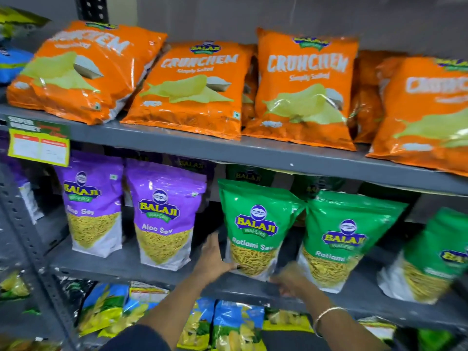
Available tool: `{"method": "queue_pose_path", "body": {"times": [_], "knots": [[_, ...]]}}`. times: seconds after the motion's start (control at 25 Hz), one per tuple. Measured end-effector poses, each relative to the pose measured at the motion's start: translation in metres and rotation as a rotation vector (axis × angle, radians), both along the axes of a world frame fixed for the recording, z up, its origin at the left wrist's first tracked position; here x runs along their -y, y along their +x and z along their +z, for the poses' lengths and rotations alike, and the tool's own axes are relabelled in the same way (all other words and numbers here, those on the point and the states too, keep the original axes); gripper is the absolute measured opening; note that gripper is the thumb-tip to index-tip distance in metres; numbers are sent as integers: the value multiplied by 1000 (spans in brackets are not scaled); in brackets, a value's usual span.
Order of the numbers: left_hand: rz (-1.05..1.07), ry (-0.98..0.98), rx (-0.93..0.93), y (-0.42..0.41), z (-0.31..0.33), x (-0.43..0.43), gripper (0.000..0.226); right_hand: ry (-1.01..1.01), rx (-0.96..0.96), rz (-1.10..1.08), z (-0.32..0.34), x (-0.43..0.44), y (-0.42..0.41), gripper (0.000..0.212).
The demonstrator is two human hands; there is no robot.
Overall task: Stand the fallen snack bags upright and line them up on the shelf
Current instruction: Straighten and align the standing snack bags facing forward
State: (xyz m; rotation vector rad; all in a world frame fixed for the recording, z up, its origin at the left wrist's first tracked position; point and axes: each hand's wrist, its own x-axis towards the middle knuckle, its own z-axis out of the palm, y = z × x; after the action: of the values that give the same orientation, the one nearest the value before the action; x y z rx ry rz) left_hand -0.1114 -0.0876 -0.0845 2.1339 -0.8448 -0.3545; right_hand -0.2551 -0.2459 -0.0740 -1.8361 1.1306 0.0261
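The left hand (215, 259) presses flat against the left edge of a glossy green stand-up pouch of Ratlami sev (253, 231), fingers spread and laid along its side rather than curled round it. The right hand (291, 279) is at the pouch's lower right corner, blurred; whether its fingers are closed on the bag or only touching it cannot be told. The pouch stands on the grey metal middle shelf (126, 264), between the two hands, its base just inside the shelf's front lip.

The risk, as I judge it, is a topple. The pouch is held only low down and from the sides, so a push from the left fingers could tip its top to the right into the second green Ratlami sev pouch (347, 239), which already touches it at the upper corner, and knock that one over. A pull toward the palms could also slide the base off the front lip.

The pouch's long axis runs nearly vertical, top seal up and leaning slightly back from the fingers. Its printed face points outward toward the person. Left of the left fingers, two purple Aloo sev pouches (164, 214) stand upright, facing the same way.
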Motion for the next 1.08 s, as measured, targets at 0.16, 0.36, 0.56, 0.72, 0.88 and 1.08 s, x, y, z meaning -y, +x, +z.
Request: {"method": "queue_pose_path", "body": {"times": [0.16, 0.36, 0.56, 0.72, 0.88, 1.08], "knots": [[5, -99, -213, 2, 5, 23, 93, 185, 401, 92, 17, 2, 3, 53], [75, -136, -162, 7, 6, 4, 87, 237, 506, 136, 17, -17, 13, 56], [70, -122, -131, 6, 7, 4, 83, 211, 491, 150, 13, -16, 15, 43], [62, -87, -109, 6, 4, 6, 84, 176, 515, 123, 8, -15, 14, 48], [268, -84, 277, -18, 7, -1, 109, 40, 329, 63, 5, -14, 6, 68], [68, -167, 870, -81, -20, -3, 75, 178, -216, 90, -4, 44, -67, 23]]}}
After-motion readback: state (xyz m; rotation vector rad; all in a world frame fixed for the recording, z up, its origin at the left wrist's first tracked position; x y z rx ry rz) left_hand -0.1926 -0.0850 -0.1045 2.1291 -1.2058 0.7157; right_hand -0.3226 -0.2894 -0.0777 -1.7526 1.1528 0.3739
